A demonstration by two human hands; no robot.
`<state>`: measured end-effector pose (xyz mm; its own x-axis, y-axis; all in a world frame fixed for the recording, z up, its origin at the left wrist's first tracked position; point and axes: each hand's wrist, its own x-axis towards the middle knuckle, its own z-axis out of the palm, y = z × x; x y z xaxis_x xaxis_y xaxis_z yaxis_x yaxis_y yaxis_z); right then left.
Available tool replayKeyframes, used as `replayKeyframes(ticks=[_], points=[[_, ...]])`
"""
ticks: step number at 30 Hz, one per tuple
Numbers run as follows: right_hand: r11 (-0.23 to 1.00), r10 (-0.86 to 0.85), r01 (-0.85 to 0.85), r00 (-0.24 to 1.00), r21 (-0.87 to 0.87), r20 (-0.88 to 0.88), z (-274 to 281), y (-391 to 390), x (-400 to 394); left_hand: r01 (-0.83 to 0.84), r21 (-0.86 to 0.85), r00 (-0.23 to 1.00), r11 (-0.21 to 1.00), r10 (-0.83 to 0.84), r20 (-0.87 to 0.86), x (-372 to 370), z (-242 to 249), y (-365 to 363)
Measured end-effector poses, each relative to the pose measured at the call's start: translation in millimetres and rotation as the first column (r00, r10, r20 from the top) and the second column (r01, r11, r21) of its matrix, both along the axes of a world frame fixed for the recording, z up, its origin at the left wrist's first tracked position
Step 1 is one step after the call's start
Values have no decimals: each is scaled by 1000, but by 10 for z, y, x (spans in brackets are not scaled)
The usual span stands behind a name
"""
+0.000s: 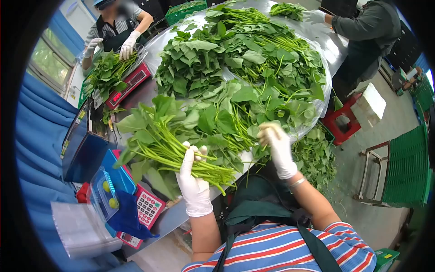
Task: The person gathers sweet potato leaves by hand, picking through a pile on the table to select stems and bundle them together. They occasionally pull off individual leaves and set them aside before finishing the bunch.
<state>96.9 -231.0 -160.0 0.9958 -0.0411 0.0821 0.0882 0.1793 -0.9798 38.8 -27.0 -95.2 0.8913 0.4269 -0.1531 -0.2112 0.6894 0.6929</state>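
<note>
My left hand (194, 183), in a white glove, is wrapped round a bunch of leafy green stems (165, 145). The cut ends point toward my right side and the leaves fan out to the left. My right hand (275, 144), also gloved and stained at the fingertips, is just over the near edge of the leaf heap (235, 113). Its fingers are curled and slightly blurred; whatever they may hold is hidden. Between the two hands, more loose stems stick out from the heap.
A metal table (335, 50) carries the large pile. At left, a co-worker's gloved hands hold greens on a red scale (131, 84); another co-worker (367, 31) stands at right. A pink calculator (147, 206), red stool (342, 122) and green crates (405, 167) are around. Leaves litter the floor.
</note>
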Motion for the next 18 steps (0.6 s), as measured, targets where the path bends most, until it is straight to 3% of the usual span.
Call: replayKeyframes(ticks=[1,3,4,5,7,9,11,13,14,15,18], points=[[983,89,-103,991,-154,-100,-49,82,15,4,-4,1000,1000,-4,4,1,5,0],[862,-2,90,984,-499,176,-118,213,133,81,-135,997,988,-80,12,-6,26,28],[707,33,224,937,-671,347,-140,247,212,108,-168,993,980,-100,58,-20,6,50],[583,100,158,959,-797,264,-149,269,234,106,-163,993,981,-97,64,-24,7,54],[467,141,-6,988,-884,67,-94,328,273,110,-146,990,983,-95,105,-62,9,61],[516,162,-43,986,-855,48,-92,340,333,111,-141,990,984,-97,107,-79,30,71],[621,192,-57,978,-782,81,-9,265,389,20,-139,1000,990,-22,-12,-98,103,14],[754,100,-7,989,-657,105,270,149,360,4,-133,1000,991,-1,17,-47,107,-19],[809,110,-30,989,-587,102,473,98,334,-17,-71,1000,997,16,-11,-41,109,-29],[891,149,-152,988,-428,-40,723,65,263,-33,-8,999,999,32,-43,-45,109,-40],[965,201,-209,978,-161,-62,893,40,165,-10,-10,1000,1000,10,4,4,70,-69]])
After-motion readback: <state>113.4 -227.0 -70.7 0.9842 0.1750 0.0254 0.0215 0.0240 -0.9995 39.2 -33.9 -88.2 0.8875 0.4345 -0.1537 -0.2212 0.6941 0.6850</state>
